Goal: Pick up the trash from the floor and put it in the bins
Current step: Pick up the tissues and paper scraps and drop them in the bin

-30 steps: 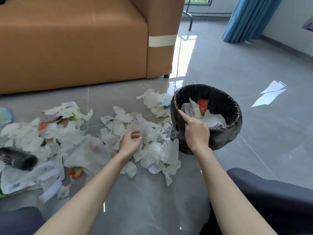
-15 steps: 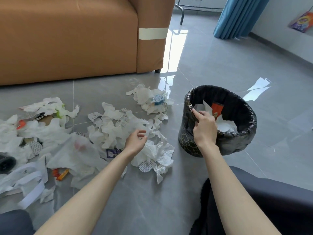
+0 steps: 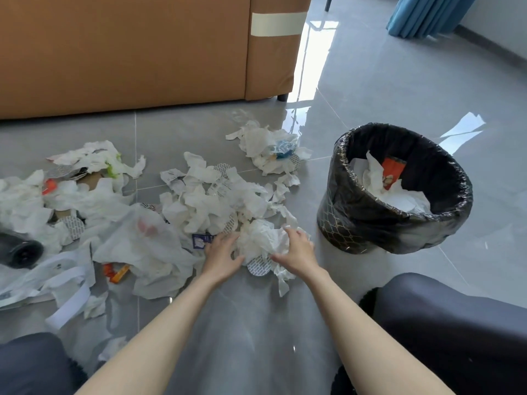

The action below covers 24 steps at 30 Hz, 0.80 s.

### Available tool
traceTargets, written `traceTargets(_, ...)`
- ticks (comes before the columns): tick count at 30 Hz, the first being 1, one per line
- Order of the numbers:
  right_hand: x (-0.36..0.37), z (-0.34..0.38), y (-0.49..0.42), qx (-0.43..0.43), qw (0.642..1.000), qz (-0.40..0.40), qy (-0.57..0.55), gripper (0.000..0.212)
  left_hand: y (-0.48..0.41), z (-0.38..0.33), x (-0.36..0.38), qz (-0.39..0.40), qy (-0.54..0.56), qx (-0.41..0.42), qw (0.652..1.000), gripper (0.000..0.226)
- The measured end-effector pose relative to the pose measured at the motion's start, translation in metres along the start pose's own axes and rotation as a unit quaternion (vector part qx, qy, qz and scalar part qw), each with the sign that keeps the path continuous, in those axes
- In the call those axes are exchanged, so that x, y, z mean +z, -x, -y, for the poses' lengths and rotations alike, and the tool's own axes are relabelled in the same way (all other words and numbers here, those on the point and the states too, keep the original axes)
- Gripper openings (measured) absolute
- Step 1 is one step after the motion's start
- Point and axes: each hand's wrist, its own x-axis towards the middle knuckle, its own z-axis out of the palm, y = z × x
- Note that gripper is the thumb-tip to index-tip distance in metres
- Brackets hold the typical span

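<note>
Your round bin with the black plastic liner (image 3: 368, 220) holds crumpled white tissue and an orange packet. Your left hand (image 3: 221, 256) and right hand (image 3: 298, 252), fingers spread, cup a crumpled white tissue wad (image 3: 261, 238) on the grey tiled floor (image 3: 370, 89) beside it.

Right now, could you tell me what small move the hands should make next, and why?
Probably close both hands on the crumpled white tissue wad and lift it: the left hand and right hand already flank it, and the black-lined bin stands just right.
</note>
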Motion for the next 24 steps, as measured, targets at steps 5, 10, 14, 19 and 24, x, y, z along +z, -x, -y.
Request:
traceTargets(5,0.044,-0.023,-0.001,0.092,0.991,0.095,-0.013,0.109,-0.007,0.018,0.013,0.015,0.011,-0.024,1.000,0.073)
traceTargets(10,0.064,-0.023,0.002,0.024,0.998,0.023,0.044,0.062,-0.007,0.026,0.018,0.024,0.003,-0.013,1.000,0.071)
traceTargets(14,0.069,-0.032,0.005,-0.022,0.999,-0.015,0.019,0.034,-0.005,0.034,0.020,0.045,-0.010,-0.011,0.999,0.075)
traceTargets(19,0.057,-0.038,0.003,0.027,0.996,-0.071,-0.039,0.016,-0.001,0.024,0.020,-0.050,-0.022,-0.003,0.999,0.073)
traceTargets(24,0.032,-0.031,0.007,0.075,0.974,-0.131,-0.167,0.011,-0.007,0.001,0.022,0.017,-0.130,0.103,0.986,0.100)
